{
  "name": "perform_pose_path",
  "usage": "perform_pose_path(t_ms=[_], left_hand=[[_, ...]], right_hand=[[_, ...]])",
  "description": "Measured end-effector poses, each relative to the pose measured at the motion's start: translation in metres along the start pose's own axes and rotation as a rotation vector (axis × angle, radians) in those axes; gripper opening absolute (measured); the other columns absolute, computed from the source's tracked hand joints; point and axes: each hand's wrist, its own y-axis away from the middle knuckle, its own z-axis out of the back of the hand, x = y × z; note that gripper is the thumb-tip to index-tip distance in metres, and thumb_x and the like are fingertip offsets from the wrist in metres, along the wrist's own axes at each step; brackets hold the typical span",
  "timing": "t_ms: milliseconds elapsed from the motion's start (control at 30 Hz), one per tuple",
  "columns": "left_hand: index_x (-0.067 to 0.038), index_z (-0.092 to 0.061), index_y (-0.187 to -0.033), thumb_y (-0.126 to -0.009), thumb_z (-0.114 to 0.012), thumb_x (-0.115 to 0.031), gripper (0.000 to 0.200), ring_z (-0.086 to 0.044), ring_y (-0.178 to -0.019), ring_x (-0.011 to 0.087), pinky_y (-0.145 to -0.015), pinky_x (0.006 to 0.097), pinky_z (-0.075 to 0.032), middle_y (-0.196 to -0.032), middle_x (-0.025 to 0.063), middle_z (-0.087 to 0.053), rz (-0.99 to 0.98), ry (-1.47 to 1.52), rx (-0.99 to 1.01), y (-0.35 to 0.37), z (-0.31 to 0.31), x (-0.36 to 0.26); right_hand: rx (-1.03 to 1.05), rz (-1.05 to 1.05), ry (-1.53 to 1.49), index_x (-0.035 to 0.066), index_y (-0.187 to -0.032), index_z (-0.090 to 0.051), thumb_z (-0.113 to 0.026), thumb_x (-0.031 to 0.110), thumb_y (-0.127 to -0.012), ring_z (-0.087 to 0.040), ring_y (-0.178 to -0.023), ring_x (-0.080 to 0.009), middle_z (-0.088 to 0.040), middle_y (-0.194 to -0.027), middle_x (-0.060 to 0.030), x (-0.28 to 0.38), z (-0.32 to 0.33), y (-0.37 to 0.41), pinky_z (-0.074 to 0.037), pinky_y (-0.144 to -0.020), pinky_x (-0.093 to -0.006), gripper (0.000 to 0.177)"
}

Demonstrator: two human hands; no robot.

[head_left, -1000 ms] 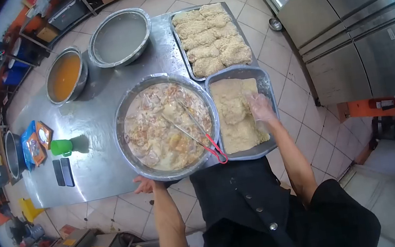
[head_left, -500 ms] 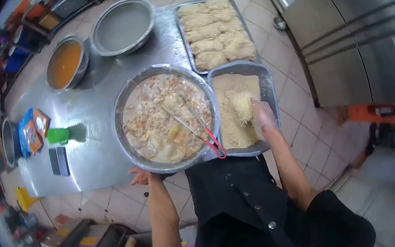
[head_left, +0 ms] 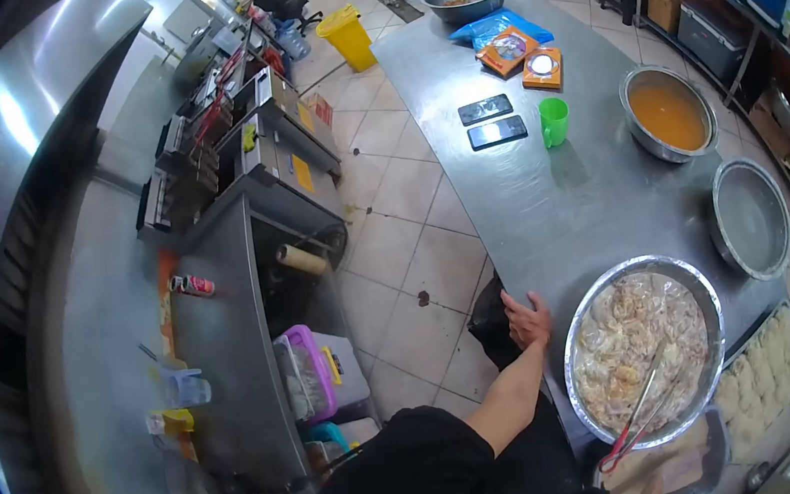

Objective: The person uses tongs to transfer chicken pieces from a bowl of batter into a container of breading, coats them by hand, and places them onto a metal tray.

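Note:
My left hand [head_left: 529, 321] rests at the edge of the steel table, fingers apart and holding nothing. Beside it stands a large metal bowl [head_left: 573, 363] of pale, wet, batter-coated pieces. Red-handled tongs [head_left: 633, 431] lean in that bowl, handle over the near rim. At the bottom edge of the view, my right hand [head_left: 682, 467] is over a grey tub [head_left: 720, 464] of tan crumbs; its fingers are blurred and partly cut off, so whatever it holds cannot be made out. Past the tub, a tray of breaded pieces [head_left: 765, 382] lies in rows.
On the steel table [head_left: 603, 218] are a bowl of orange liquid [head_left: 667, 113], a bowl of greyish liquid [head_left: 751, 217], a green cup [head_left: 554, 121], two phones [head_left: 497, 131] and orange packets [head_left: 509, 49]. A counter [head_left: 224, 322] with a purple-rimmed box [head_left: 317, 371] stands left.
My view has swung left, bringing the counter and aisle in and pushing the tub to the bottom edge. Earlier, my gloved right hand was at a crumb-coated piece in the tub. My left hand stays at the table edge.

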Motion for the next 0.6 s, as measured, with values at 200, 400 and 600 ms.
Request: perform_pose_path(t_ms=[200, 400, 600], left_hand=[[-0.009, -0.036, -0.15, -0.096, -0.055, -0.046, 0.068, -0.068, -0.1, 0.0428, -0.083, 0.0522, -0.054, -0.118, 0.023, -0.065, 0.002, -0.003, 0.015, 0.0, 0.005, -0.001], [0.0, -0.037, -0.149, -0.098, -0.05, -0.049, 0.073, -0.071, -0.079, 0.0361, -0.069, 0.0476, -0.057, -0.093, 0.0175, -0.071, -0.13, -0.218, -0.023, -0.026, -0.028, 0.029], [0.0, -0.034, -0.147, -0.097, -0.048, -0.056, 0.076, -0.069, -0.089, 0.046, -0.076, 0.0536, -0.055, -0.103, 0.0276, -0.07, -0.105, -0.128, 0.062, -0.017, -0.041, 0.034]], right_hand=[[0.074, 0.035, -0.073, -0.002, -0.13, -0.062, -0.065, 0.035, -0.093, -0.063, -0.106, -0.0291, -0.067, -0.118, -0.0152, 0.02, 0.027, -0.022, -0.048, -0.093, -0.0437, 0.052], [0.093, 0.178, 0.029, 0.0, -0.124, -0.065, -0.073, 0.032, -0.087, -0.065, -0.1, -0.027, -0.069, -0.112, -0.0121, 0.046, 0.027, 0.006, -0.051, -0.089, -0.0421, 0.05], [-0.102, 0.432, 0.205, -0.002, -0.116, -0.064, -0.08, 0.005, -0.083, -0.067, -0.086, -0.0138, -0.072, -0.102, -0.0044, 0.031, 0.059, -0.01, -0.056, -0.078, -0.0283, 0.037]])
